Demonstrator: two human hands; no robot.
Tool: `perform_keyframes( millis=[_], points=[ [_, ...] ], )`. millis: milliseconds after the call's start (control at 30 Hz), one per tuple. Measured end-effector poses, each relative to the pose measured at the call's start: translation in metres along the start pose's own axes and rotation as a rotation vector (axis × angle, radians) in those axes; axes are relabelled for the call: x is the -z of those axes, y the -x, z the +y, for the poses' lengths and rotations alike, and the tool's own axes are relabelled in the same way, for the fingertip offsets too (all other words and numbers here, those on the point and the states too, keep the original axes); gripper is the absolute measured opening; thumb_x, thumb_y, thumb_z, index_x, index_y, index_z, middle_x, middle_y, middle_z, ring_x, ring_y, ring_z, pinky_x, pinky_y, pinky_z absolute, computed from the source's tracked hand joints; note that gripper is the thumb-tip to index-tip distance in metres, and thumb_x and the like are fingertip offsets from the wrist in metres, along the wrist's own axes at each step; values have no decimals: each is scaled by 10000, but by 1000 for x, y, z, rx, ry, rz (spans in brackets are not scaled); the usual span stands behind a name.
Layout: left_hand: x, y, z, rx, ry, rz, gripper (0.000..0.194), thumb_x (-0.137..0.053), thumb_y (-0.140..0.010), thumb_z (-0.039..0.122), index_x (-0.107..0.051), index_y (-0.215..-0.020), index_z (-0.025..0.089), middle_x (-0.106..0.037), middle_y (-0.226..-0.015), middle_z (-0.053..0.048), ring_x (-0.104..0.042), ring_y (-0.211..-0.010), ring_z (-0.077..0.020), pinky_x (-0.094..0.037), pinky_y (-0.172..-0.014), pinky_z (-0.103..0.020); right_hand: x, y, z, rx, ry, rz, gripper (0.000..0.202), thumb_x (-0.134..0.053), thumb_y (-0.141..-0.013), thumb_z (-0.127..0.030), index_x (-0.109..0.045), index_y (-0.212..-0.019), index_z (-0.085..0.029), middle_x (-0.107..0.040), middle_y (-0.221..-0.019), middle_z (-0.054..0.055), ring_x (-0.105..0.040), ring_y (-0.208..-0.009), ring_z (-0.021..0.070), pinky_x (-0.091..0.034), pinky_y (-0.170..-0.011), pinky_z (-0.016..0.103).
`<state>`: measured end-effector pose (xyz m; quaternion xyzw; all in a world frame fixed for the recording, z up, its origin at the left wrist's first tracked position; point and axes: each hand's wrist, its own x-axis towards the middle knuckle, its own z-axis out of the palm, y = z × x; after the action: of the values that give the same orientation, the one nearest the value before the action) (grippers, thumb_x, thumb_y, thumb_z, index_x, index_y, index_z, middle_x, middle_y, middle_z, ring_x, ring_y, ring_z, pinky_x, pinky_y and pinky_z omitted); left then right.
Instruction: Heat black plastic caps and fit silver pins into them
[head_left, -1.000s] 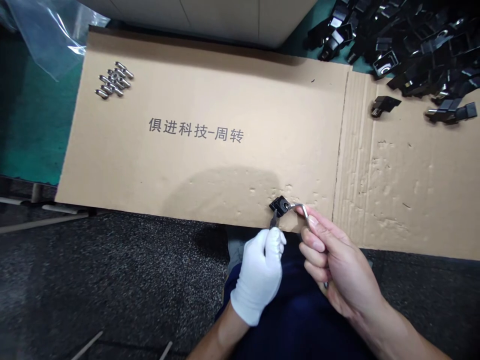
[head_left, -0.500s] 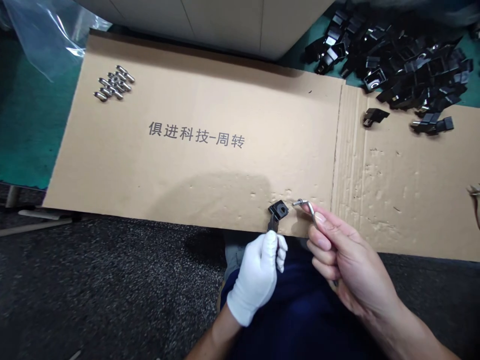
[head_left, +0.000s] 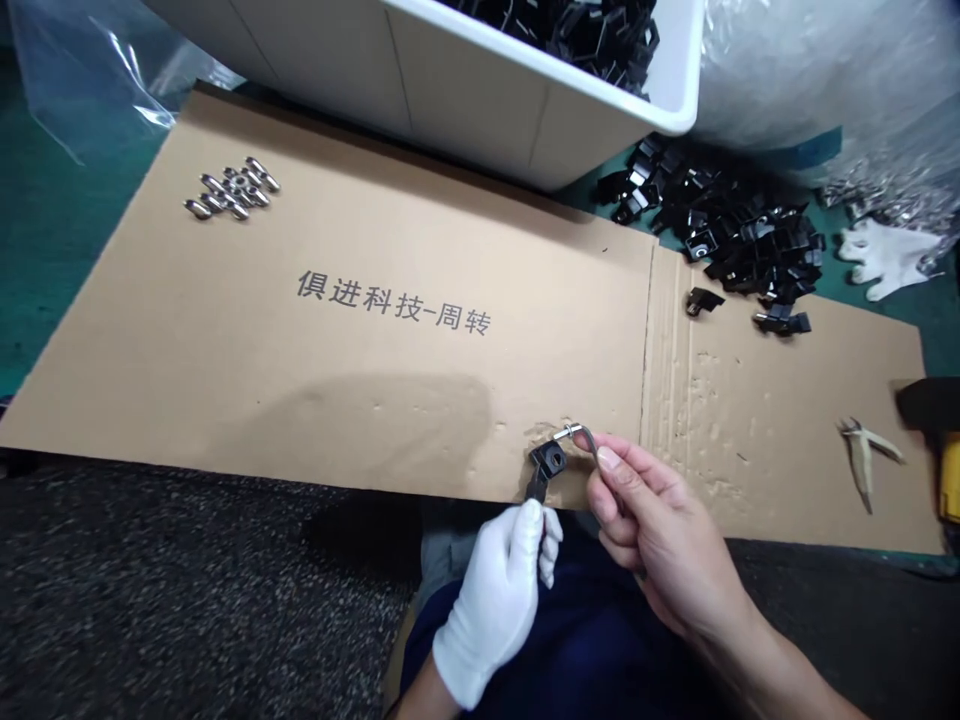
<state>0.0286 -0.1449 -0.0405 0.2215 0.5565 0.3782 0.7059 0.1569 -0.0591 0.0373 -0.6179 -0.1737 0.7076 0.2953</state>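
Observation:
My left hand [head_left: 495, 590], in a white glove, is closed around the dark lower stem of a small black bracket-like part [head_left: 550, 459]. The upper block of that part has a round hole facing up and right. My bare right hand [head_left: 664, 510] pinches a bent metal hex key [head_left: 590, 442] between thumb and fingers. Around the short arm of the key sits a small shiny metal piece, perhaps a ring or screw; its kind is too small to tell. The key's tip hovers at the top edge of the black part; I cannot tell whether they touch.
Underneath lies a cardboard sheet [head_left: 375, 400] with several metal pins [head_left: 234, 190] at far left. A heap of black parts [head_left: 750, 230] lies beyond, beside a white bin [head_left: 465, 90]. Cutters [head_left: 862, 455], a black-and-yellow tool [head_left: 949, 470] and a white glove [head_left: 889, 258] are at right.
The hex key's tip has moved left, from beside the black part to its upper edge. My view has shifted, bringing the bin's contents, cutters and loose glove into sight.

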Motion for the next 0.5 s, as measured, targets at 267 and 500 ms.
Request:
perform_keyframes(
  millis=[267,500],
  points=[
    [2,0,-2,-12,-29,30,627,-412,-995,730,-634,-777,186,-595,-663,-27,-522,-588,-148,-444,-603,-289,-13,-6,-2,70,105,-29,332,-741,-949,-503,-725,-1100,-208,-534,-634,-73,-235,-442,17,-141,-397,150],
    [12,0,-8,182,63,-15,437,-558,-983,643,-708,-1033,236,-719,-962,-72,-682,-826,-211,-586,-717,-349,-37,-21,-22,47,178,-76,453,-799,-852,-593,-698,-1052,-199,-533,-601,-68,-224,-427,25,-136,-389,158]
  ],
)
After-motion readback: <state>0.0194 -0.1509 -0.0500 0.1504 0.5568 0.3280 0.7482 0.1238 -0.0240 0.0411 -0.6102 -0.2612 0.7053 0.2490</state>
